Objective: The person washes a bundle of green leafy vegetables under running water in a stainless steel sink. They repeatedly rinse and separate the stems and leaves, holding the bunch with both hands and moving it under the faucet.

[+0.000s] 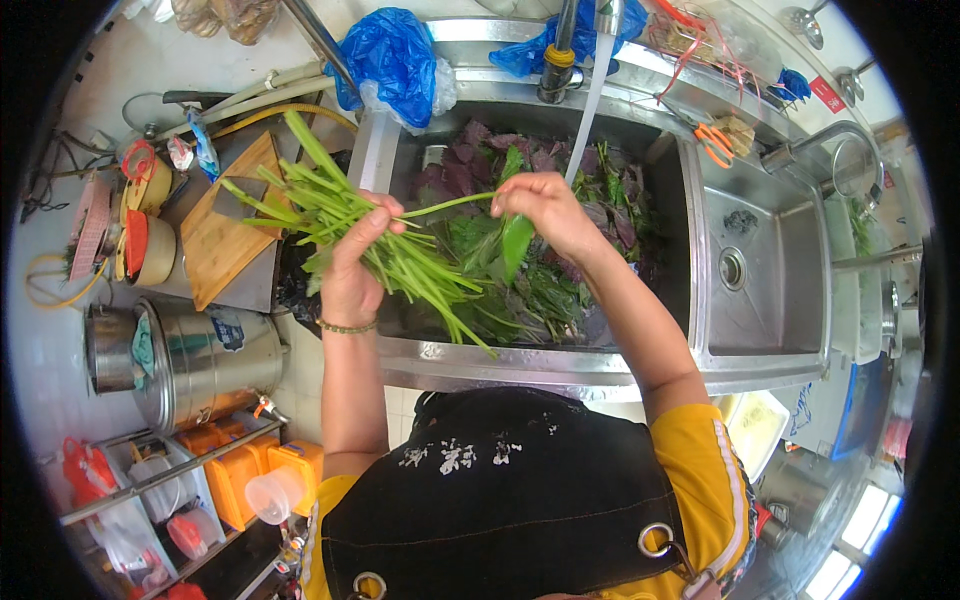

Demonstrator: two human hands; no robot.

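My left hand [360, 259] is closed around a bunch of green leafy-vegetable stems [405, 259], held over the left part of the sink basin. One thin stem runs from the bunch to my right hand [544, 210], whose fingertips pinch it; a green leaf [517, 244] hangs just below those fingers. Under both hands, the basin holds purple leaves [459, 169] and green leaves [551, 300], wet and mixed. Water [592, 105] pours from the faucet [609, 16] into the basin behind my right hand.
A second steel basin [765, 300] adjoins at the right, with orange-handled scissors [714, 145] on the ledge behind. To the left lie a wooden cutting board [229, 225] and a cleaver [241, 198]. Blue plastic bags [390, 67] hang at the back. A large steel pot [217, 360] stands at the lower left.
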